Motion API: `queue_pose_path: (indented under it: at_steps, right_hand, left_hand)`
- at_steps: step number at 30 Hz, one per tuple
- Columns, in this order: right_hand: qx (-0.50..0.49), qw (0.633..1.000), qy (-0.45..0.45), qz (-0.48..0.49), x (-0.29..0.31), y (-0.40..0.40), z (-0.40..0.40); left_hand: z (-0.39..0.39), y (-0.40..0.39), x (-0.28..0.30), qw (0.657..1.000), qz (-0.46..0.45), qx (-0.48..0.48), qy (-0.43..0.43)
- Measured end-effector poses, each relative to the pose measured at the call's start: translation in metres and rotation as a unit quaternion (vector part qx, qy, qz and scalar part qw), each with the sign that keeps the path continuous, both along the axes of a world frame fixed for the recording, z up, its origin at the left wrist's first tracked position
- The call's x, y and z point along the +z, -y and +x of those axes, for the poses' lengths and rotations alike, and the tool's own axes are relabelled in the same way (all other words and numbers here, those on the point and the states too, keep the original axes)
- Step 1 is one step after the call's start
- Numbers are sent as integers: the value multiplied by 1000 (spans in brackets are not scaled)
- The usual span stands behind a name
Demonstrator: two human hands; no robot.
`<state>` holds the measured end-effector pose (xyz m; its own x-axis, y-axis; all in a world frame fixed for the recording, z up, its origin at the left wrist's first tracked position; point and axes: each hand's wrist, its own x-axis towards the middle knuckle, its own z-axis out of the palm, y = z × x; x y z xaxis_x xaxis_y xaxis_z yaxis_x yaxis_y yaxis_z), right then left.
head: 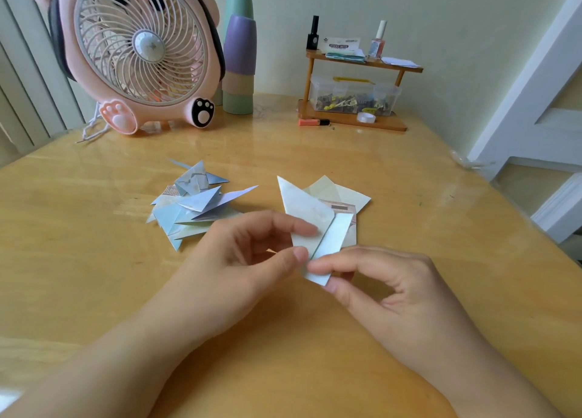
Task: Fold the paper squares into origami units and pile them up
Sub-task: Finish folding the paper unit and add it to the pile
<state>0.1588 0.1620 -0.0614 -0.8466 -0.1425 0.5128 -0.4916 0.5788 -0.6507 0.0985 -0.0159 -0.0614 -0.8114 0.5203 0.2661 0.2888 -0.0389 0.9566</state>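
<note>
Both forearms reach in from six o'clock. The left hand (248, 253) pinches thumb against forefinger, other fingers curled; the right hand (387, 288), at its three o'clock, pinches likewise, its lower fingers apparently tucked under.

A pile of folded units (195, 203) is lying on the surface (94, 260), left of a small stack of paper (346, 197). Both hands are meeting just in front of that stack, holding a half-folded sheet (311, 219) between them. Behind the pile a fan (138, 49) is standing, with stacked cups (239, 67) to its right and a small shelf (352, 93) further right.
</note>
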Motion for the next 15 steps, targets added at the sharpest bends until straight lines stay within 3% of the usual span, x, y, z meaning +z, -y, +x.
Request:
queue_pose_path:
  at_steps: [9,15]
  right_hand:
    - [16,999,5,-39,0,0,-3]
    - [24,982,96,-160,2,3,-5]
  left_hand:
    - [-2,1,3,997,57,-9,58]
    - [-2,0,2,996,61,-19,65]
